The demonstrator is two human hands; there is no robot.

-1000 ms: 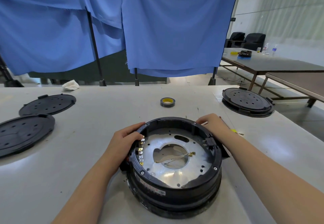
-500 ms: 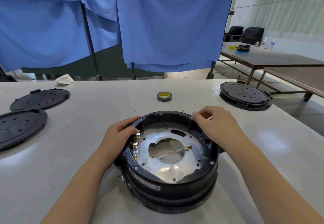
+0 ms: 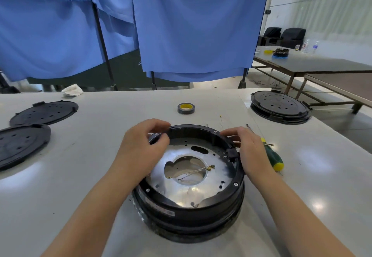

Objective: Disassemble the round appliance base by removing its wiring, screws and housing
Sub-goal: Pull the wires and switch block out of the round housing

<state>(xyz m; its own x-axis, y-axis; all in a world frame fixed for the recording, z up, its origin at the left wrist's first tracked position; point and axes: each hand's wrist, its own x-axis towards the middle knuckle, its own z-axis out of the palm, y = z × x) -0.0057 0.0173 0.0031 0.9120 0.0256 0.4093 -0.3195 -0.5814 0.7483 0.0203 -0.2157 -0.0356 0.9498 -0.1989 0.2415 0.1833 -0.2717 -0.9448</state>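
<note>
Left hand (image 3: 142, 148) on the far-left rim of the round appliance base (image 3: 189, 184), fingers curled over the edge, thumb and fingertips gripping the black ring there. Right hand (image 3: 246, 150) on the far-right rim, fingers bent and gripping the outer edge just beside a small black connector block (image 3: 231, 154). Both forearms reaching in from the bottom of the head view.

Base sitting upright on the worktop (image 3: 90, 176), centre foreground, open side up. Black plastic housing ring around a shiny metal plate (image 3: 181, 188) with a large central hole. Thin wire with brass terminals (image 3: 201, 171) lying across that hole. Small screws visible on the ring's top face. Label strip on the near outer wall, text unreadable.

Green-and-yellow-handled screwdriver (image 3: 271, 156) lying on the worktop just right of the right hand, partly hidden behind it. Roll of dark tape with yellow core (image 3: 186, 108) beyond the base, well apart. Two flat black round covers (image 3: 43, 112) (image 3: 20, 144) at far left, overlapping slightly. Another round black unit (image 3: 279, 105) at far right. Crumpled white cloth (image 3: 72, 91) at the worktop's back edge.

Blue curtains (image 3: 191, 25) hanging behind on dark stands. Second table (image 3: 322, 63) and dark chairs (image 3: 281, 35) at right background.
</note>
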